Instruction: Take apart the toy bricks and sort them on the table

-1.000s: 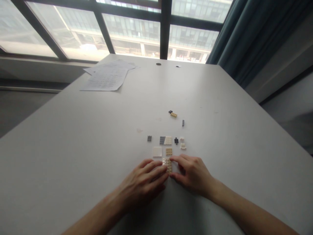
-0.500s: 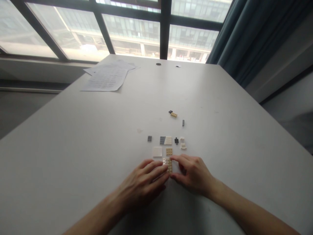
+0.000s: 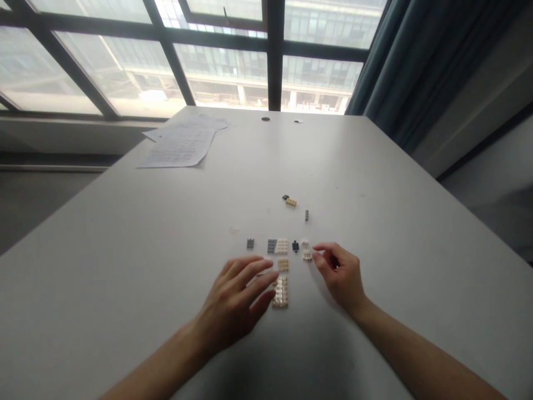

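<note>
My left hand [image 3: 241, 291] hovers with fingers spread and nothing in them, partly hiding a white tile [image 3: 268, 261]. Its fingertips hang beside the long tan-and-white studded building plate [image 3: 280, 292], which lies flat on the table. Just beyond that is a small tan plate [image 3: 283, 265]. My right hand [image 3: 341, 272] is off to the right, its thumb and index finger slightly apart beside a white curved-edge piece [image 3: 307, 255]; I see nothing between them. A tiny white piece [image 3: 305, 244] lies just behind that one.
A joined grey-and-white plate [image 3: 277, 246] lies between a small grey piece [image 3: 250, 243] and a black piece [image 3: 295, 245]. Farther back are a yellowish brick [image 3: 291, 203], a dark piece [image 3: 285, 197] and a narrow grey piece [image 3: 307, 215]. Paper sheets [image 3: 179, 144] rest at the far left.
Both hands have come off the long plate. My right hand has moved right and away to the small white pieces; my left has lifted and spread its fingers. The view has tilted slightly.
</note>
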`<action>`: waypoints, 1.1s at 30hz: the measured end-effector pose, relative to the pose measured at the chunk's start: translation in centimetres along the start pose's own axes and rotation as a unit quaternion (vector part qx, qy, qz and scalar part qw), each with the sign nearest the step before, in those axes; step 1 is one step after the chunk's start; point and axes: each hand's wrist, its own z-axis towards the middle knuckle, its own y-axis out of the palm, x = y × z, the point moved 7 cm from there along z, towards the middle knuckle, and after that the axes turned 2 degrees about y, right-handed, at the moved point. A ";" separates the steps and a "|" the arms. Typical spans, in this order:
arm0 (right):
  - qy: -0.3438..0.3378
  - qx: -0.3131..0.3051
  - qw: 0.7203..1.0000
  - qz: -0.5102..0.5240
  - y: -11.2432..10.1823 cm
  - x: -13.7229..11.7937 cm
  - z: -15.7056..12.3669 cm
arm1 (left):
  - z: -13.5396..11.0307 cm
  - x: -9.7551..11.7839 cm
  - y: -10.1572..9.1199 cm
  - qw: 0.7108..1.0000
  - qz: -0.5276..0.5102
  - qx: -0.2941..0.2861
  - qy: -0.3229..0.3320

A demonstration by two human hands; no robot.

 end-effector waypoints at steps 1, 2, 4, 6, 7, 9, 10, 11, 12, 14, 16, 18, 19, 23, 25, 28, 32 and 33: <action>0.014 0.004 1.000 0.008 0.0 0.3 0.1 | 1.0 -0.7 0.3 1.000 0.012 -0.017 -0.012; 0.026 0.004 1.000 0.014 0.0 0.5 0.2 | 2.2 -1.6 0.7 0.999 0.024 -0.034 -0.025; 0.037 0.004 0.999 0.022 0.1 0.8 0.4 | 4.9 -4.0 1.8 0.995 0.052 -0.056 -0.063; 0.042 0.003 0.999 0.031 0.2 0.8 0.4 | 7.6 -6.8 3.4 0.987 0.087 -0.078 -0.108; 0.045 0.002 0.998 0.036 0.3 0.9 0.4 | 8.7 -8.1 4.3 0.982 0.105 -0.089 -0.127; 0.047 0.000 0.998 0.047 0.4 0.9 0.5 | 10.6 -10.3 6.3 0.973 0.136 -0.108 -0.153; 0.047 -0.001 0.998 0.051 0.4 0.9 0.5 | 11.3 -11.0 7.3 0.969 0.149 -0.119 -0.158; 0.045 -0.001 0.998 0.054 0.4 0.9 0.6 | 11.9 -11.5 8.1 0.966 0.157 -0.129 -0.157; 0.042 -0.002 0.997 0.057 0.5 0.8 0.6 | 12.3 -11.7 8.9 0.965 0.164 -0.136 -0.151; 0.038 -0.005 0.997 0.060 0.5 0.8 0.6 | 12.9 -11.6 9.8 0.966 0.172 -0.138 -0.134; 0.035 -0.009 0.997 0.065 0.6 0.8 0.6 | 13.2 -11.0 9.7 0.969 0.177 -0.124 -0.120; 0.033 -0.009 0.997 0.068 0.5 0.7 0.6 | 13.0 -9.9 8.6 0.975 0.166 -0.090 -0.119; 0.030 -0.004 0.997 0.069 0.4 0.6 0.6 | 12.7 -9.1 7.8 0.979 0.150 -0.070 -0.121; 0.001 0.024 0.995 0.102 -0.1 -0.3 0.1 | 10.0 -4.2 4.6 0.995 0.019 -0.028 -0.097; -0.012 0.021 0.989 0.147 0.1 -0.8 -0.4 | 8.1 -1.3 3.4 0.997 -0.045 -0.028 -0.059; -0.028 -0.012 0.980 0.194 0.9 -1.5 -1.2 | 5.6 1.0 2.6 0.991 -0.124 -0.037 -0.047; -0.010 -0.035 0.975 0.217 1.5 -1.7 -1.9 | 4.2 0.3 3.1 0.958 -0.263 -0.042 -0.110; 0.000 -0.037 0.973 0.229 1.5 -1.7 -2.0 | 4.1 -0.3 3.3 0.945 -0.295 -0.034 -0.140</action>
